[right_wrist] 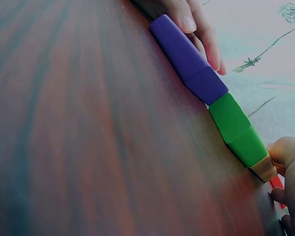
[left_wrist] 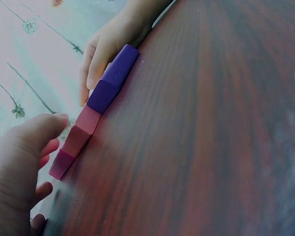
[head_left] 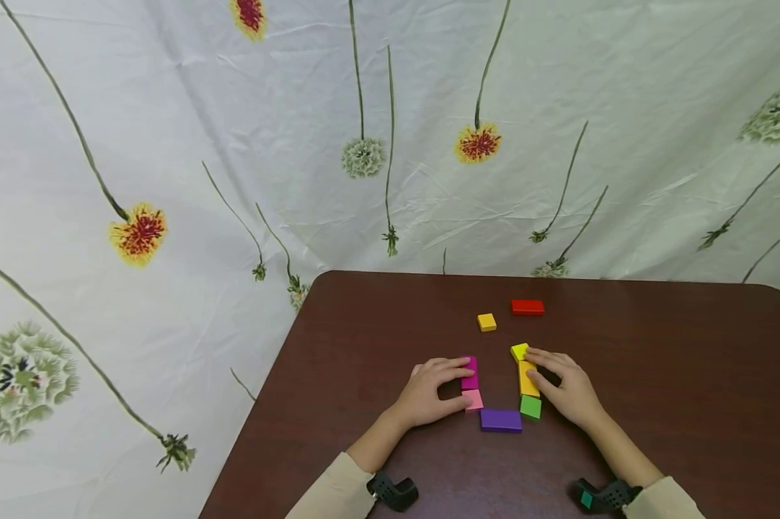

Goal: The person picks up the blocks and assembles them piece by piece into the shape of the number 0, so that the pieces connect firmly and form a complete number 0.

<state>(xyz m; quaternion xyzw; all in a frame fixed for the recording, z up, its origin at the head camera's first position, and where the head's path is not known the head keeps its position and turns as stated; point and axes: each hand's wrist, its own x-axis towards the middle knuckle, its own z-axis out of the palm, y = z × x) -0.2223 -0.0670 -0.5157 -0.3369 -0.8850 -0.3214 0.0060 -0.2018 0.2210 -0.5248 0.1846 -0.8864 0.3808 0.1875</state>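
Note:
Colored blocks form a U on the table. My left hand (head_left: 431,389) lies along its left side, fingertips at the magenta block (head_left: 471,375) and thumb at the pink block (head_left: 473,400). On the other side, my right hand (head_left: 568,388) touches the yellow block (head_left: 518,352) with its fingertips and the orange block (head_left: 528,378) with its thumb. Below the orange one sits a green block (head_left: 530,407). A purple block (head_left: 501,421) lies crosswise at the near end; in the right wrist view its corner meets the green block (right_wrist: 236,128).
Farther back on the brown table (head_left: 390,310) are a small yellow-orange block (head_left: 486,322) and a red block (head_left: 528,308). A white cloth with printed flowers (head_left: 286,108) hangs behind the table. Dark devices are strapped on the left wrist (head_left: 393,492) and right wrist (head_left: 607,497).

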